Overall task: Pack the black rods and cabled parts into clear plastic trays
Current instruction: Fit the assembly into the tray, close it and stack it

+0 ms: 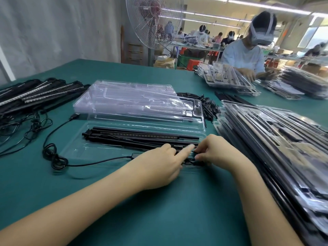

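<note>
Near right end of the clear tray (76, 150) on the green table (159, 219), black rods (142, 137) lying lengthwise in it. Right hand (214, 150) pinches the black cable (58, 161) with curled fingers. Left hand (159, 166) presses it with a straight index finger, gripping nothing.

Bright, even light falls from the tube lights (257, 6) at the upper right, and the window (317, 36) at the right edge is blown out white. Shadows on the tabletop (177, 219) are faint and soft, with a thin one under the cable (57, 161) at lower left. White glare streaks the clear trays (134, 98) in the centre. The packed trays (284, 148) at right are smeared. The frame's edges bow from the wide lens, and the far room is soft.
</note>
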{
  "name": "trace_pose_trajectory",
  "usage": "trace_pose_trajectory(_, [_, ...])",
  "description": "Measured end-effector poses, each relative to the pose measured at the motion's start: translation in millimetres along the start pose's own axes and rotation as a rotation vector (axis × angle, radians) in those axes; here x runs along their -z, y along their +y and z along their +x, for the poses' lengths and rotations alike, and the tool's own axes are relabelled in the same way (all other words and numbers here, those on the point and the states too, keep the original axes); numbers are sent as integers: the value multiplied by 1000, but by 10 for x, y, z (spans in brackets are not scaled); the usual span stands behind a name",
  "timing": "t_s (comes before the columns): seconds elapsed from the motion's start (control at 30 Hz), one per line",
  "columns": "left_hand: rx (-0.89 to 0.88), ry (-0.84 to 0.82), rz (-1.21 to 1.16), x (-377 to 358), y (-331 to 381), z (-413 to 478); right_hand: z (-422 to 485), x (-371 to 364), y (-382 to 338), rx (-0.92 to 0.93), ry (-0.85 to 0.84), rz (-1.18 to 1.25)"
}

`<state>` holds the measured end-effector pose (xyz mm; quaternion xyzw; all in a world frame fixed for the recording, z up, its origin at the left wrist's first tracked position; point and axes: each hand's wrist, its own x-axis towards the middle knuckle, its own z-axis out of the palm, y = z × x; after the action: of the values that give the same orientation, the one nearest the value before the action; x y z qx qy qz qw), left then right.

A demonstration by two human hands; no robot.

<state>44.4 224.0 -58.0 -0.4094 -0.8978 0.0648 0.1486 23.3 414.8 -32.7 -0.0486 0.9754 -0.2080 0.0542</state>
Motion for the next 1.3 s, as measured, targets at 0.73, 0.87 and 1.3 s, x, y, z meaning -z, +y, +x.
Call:
trace_pose_trajectory(0.73, [51,-34,-262,-56,35,-21,-18,18,-32,33,-29,99])
trace_pose_trajectory(0.87, [62,-41,-265,-40,40,35,18,-23,-73,22,-64,65])
trace_pose_trajectory(1.3, [96,-59,-268,-95,91,44,-69,33,-120,-9,-54,58])
